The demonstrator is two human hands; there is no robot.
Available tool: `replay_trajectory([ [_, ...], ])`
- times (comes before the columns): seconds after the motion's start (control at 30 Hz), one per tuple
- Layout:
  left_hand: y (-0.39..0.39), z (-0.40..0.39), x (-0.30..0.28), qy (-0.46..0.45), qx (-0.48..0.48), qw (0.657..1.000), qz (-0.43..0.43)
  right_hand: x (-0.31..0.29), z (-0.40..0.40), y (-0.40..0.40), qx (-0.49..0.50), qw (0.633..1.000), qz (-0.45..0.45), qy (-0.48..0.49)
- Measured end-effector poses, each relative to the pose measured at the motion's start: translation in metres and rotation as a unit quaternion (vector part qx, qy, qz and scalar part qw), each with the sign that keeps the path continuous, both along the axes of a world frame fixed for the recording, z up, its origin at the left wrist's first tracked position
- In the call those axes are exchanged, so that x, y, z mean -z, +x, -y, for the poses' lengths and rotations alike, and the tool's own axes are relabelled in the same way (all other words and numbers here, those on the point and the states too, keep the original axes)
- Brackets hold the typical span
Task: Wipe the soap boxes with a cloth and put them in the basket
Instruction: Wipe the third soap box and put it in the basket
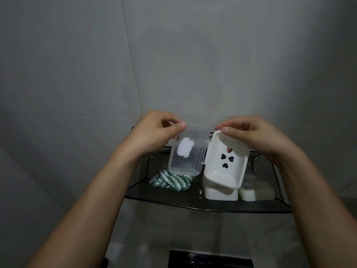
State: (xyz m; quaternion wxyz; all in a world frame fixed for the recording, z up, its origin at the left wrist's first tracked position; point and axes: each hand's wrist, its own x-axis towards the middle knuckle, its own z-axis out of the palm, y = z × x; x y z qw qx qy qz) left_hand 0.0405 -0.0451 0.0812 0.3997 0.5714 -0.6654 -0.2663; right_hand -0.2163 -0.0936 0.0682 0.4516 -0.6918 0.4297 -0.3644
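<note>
— Above the basket (202, 205), what's being held?

— An open soap box, hinged like a book. Its lid (186, 151) is clear, thin plastic, a rounded rectangle with a milky white blob on it. Its tray (225, 161) is opaque white, glossy, with a raised rim and four heart-shaped drain holes in the floor.

— Who holds which half?

— The left hand (152, 135) pinches the lid's top edge between thumb and curled fingers. The right hand (257, 137) grips the tray's upper rim, thumb on the inside edge, fingers curled behind. The two halves meet at small hinge tabs along the middle.

— And the basket itself?

— Black wire mesh, fine and diamond-patterned, with a solid dark rim; it stands against a plain grey wall (173, 55).

— Anything in it?

— A cloth (170, 180), crumpled, soft-looking, with green and white zigzag stripes, lies at the left, partly behind the lid. At the right are two closed boxes: the near box (220, 193), just under the tray, and the far box (257, 192) beside it, both with frosted tops over milky white bases.

— Do those two touch?

— They sit side by side; I can't tell if they touch.
</note>
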Motion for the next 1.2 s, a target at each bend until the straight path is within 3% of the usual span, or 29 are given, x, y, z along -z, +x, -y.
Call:
replay_trajectory([
  [0.2,0.003,-0.014,0.013,0.07,-0.028,0.975,-0.208,0.005,-0.004,-0.011,0.087,0.991,0.097,0.037],
  [0.37,0.001,-0.029,0.031,0.12,-0.049,0.919,-0.374,0.018,-0.014,-0.03,0.15,0.936,0.268,0.174],
  [0.5,-0.007,-0.035,0.043,0.147,-0.033,0.874,-0.462,0.036,-0.029,-0.028,0.123,0.922,0.299,0.213],
  [0.67,-0.024,-0.037,0.057,0.189,0.021,0.835,-0.516,0.039,-0.039,-0.003,0.064,0.93,0.297,0.209],
  [0.87,-0.03,-0.037,0.063,0.229,0.048,0.835,-0.499,0.039,-0.031,0.01,0.069,0.927,0.316,0.192],
  [0.97,-0.025,-0.037,0.064,0.254,0.067,0.842,-0.471,0.041,-0.025,0.008,0.058,0.933,0.307,0.178],
  [1.03,-0.015,-0.035,0.063,0.251,0.081,0.878,-0.399,0.044,-0.022,0.005,0.064,0.933,0.308,0.177],
  [1.07,-0.008,-0.034,0.063,0.229,0.072,0.917,-0.318,0.045,-0.02,0.003,0.068,0.931,0.311,0.177],
  [1.13,0.005,-0.024,0.064,0.145,0.017,0.987,-0.068,0.047,-0.018,-0.001,0.076,0.928,0.317,0.177],
  [1.2,0.012,-0.011,0.066,0.085,-0.018,0.977,0.193,0.047,-0.017,-0.004,0.082,0.927,0.321,0.179],
])
